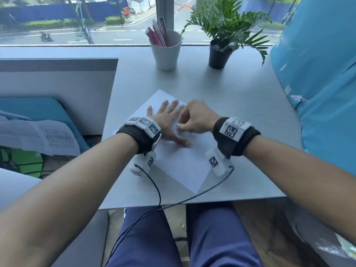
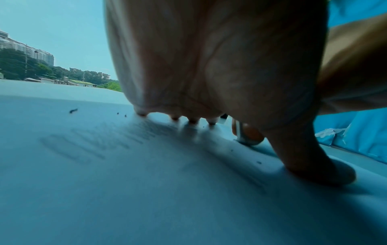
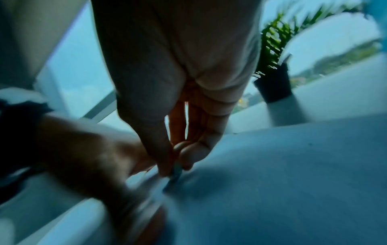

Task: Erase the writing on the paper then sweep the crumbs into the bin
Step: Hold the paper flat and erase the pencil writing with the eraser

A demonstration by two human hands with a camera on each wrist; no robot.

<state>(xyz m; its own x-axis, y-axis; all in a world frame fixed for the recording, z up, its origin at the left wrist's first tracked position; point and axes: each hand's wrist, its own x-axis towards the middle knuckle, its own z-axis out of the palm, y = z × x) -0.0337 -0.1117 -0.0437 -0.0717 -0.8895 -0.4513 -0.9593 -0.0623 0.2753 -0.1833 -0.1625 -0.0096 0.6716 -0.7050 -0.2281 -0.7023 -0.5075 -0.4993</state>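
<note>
A white sheet of paper (image 1: 179,166) lies at an angle on the grey table (image 1: 240,105). My left hand (image 1: 168,120) lies flat on the paper with its fingers spread, pressing it down. My right hand (image 1: 192,118) pinches a small white eraser (image 1: 178,125) and holds its end on the paper, between my left thumb and forefinger. In the left wrist view, faint grey writing (image 2: 87,145) shows on the paper (image 2: 146,199), with dark crumbs (image 2: 73,110) scattered near the fingertips (image 2: 142,113). The right wrist view is blurred; the eraser (image 3: 175,176) touches the sheet (image 3: 282,182).
A white cup (image 1: 166,53) with pens and a potted plant (image 1: 223,35) stand at the back of the table. A large blue wrapped shape (image 1: 319,83) stands at the right. Printed papers (image 1: 48,137) lie on a blue seat at the left. Cables (image 1: 154,189) trail off the front edge.
</note>
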